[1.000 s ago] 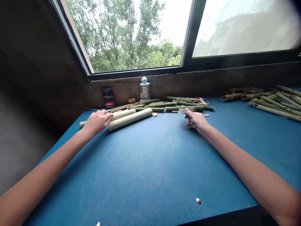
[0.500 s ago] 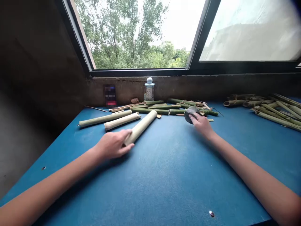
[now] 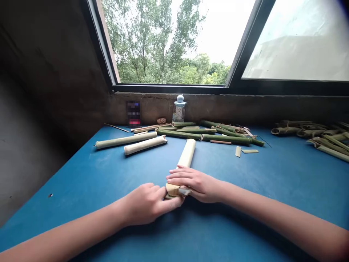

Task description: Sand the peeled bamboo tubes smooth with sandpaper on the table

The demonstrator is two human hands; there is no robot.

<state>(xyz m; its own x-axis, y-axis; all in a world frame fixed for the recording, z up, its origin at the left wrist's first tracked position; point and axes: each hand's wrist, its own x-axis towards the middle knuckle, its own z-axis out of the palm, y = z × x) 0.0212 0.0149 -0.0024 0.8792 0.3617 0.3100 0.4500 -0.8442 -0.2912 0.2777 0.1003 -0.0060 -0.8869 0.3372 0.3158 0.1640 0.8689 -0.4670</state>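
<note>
A pale peeled bamboo tube [image 3: 186,157] lies on the blue table [image 3: 109,182], pointing away from me. My left hand [image 3: 145,203] is closed on its near end, thumb along the side. My right hand [image 3: 195,183] lies over the same end with its fingers wrapped round the tube and a small grey piece [image 3: 184,190] pressed against it. What that piece is I cannot make out.
Two more peeled tubes [image 3: 145,145] lie at the back left. Green bamboo sticks [image 3: 215,135] lie along the wall, with another heap [image 3: 321,138] at the far right. A small glass bottle [image 3: 178,111] and a dark box [image 3: 133,113] stand by the window sill.
My left hand has pulled the peeled tube toward me and turned it lengthwise. My right hand has left the green sticks and come onto the tube's near end with the grey piece.
</note>
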